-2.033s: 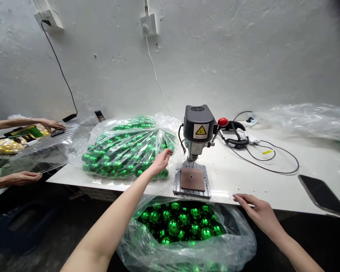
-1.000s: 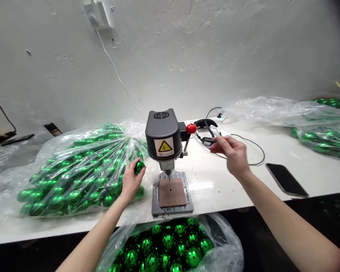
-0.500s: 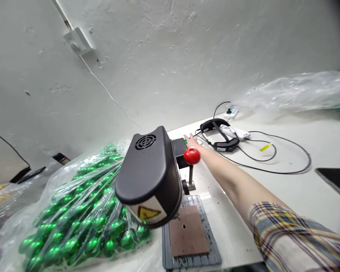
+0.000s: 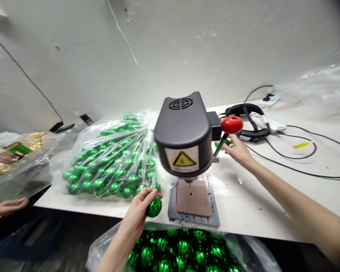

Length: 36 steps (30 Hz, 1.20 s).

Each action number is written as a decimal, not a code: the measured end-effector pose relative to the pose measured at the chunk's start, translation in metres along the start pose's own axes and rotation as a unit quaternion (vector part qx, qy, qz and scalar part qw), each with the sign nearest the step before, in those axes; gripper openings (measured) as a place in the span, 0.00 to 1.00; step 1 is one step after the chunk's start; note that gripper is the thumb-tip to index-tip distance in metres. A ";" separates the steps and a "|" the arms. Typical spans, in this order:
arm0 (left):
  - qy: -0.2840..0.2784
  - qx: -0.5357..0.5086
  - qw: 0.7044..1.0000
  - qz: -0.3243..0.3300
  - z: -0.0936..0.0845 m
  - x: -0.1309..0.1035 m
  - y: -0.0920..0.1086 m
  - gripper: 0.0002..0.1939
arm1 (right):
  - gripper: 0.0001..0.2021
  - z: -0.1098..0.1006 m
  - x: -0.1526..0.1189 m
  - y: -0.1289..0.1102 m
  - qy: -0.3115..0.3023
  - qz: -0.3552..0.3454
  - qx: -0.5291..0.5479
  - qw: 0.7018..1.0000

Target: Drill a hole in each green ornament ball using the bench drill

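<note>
My left hand (image 4: 141, 204) is closed around a shiny green bauble (image 4: 154, 206) at the table's front edge, left of a small black bench press (image 4: 184, 132). Beyond the red-knobbed lever (image 4: 231, 124), my right hand (image 4: 239, 151) has its fingers at a small shiny green thing (image 4: 223, 144), partly hidden by the lever. The press has a yellow warning label. Under its head, a brown board (image 4: 192, 206) with a small hole lies on the grey base (image 4: 172, 213). Just below the table edge, an open plastic bag holds many green baubles (image 4: 184, 247).
A tied clear bag of green baubles (image 4: 107, 162) lies left of the press. A black headset (image 4: 246, 109) with cables lies behind my right hand. Another person's hands (image 4: 1, 154) are at the far left, near gold items. Clear plastic (image 4: 325, 87) lies at the back right.
My view has shifted left and down, bringing in my left hand with a bauble and the open bag. My right hand has drawn back from the far side of the press toward the lever.
</note>
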<state>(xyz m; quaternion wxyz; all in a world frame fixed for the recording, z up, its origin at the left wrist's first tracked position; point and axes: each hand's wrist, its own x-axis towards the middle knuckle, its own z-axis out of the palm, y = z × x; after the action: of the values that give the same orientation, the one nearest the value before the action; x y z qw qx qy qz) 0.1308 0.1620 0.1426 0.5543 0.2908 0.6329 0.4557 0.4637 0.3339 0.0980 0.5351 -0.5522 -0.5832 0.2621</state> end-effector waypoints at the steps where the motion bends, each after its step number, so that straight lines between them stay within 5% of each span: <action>1: -0.009 0.013 1.000 0.020 0.003 0.002 -0.001 0.25 | 0.21 -0.009 -0.029 -0.006 -0.011 0.005 0.004 1.000; 4: -0.032 0.067 0.995 0.064 0.010 0.000 -0.010 0.24 | 0.20 -0.017 -0.124 -0.033 0.005 -0.089 0.067 0.994; 8: -0.070 0.169 0.969 0.165 0.011 -0.006 -0.019 0.25 | 0.25 0.026 -0.209 -0.087 -0.078 -0.265 0.068 0.959; 11: -0.091 0.140 0.968 0.186 -0.003 -0.003 -0.012 0.36 | 0.25 0.077 -0.220 -0.122 -0.025 -0.339 -0.063 0.938; 14: -0.154 0.050 0.978 0.134 -0.028 0.001 -0.005 0.48 | 0.22 0.120 -0.210 -0.143 -0.055 -0.297 -0.065 0.951; 18: -0.164 0.038 0.972 0.162 -0.053 0.002 -0.007 0.39 | 0.22 0.146 -0.202 -0.154 -0.122 -0.252 0.003 0.960; 23: -0.085 0.114 0.954 0.263 -0.033 0.022 0.006 0.31 | 0.29 0.118 -0.208 -0.161 -0.079 -0.342 -0.055 0.935; 27: 0.023 0.326 0.857 0.398 0.004 0.069 0.019 0.33 | 0.26 0.068 -0.197 -0.174 0.007 -0.363 0.036 0.931; 32: 0.040 0.561 0.755 0.338 0.034 0.120 0.008 0.31 | 0.17 0.015 -0.180 -0.177 0.024 -0.273 0.046 0.960; 36: 0.055 0.596 0.745 0.293 0.037 0.137 0.005 0.29 | 0.16 -0.014 -0.167 -0.179 0.060 -0.222 0.081 0.970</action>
<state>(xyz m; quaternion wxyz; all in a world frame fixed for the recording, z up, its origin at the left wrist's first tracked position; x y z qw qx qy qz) 0.1367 0.2928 0.0884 0.0713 0.7080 0.6884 0.1408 0.3806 0.1305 0.2068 0.6569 -0.3779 -0.6350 0.1498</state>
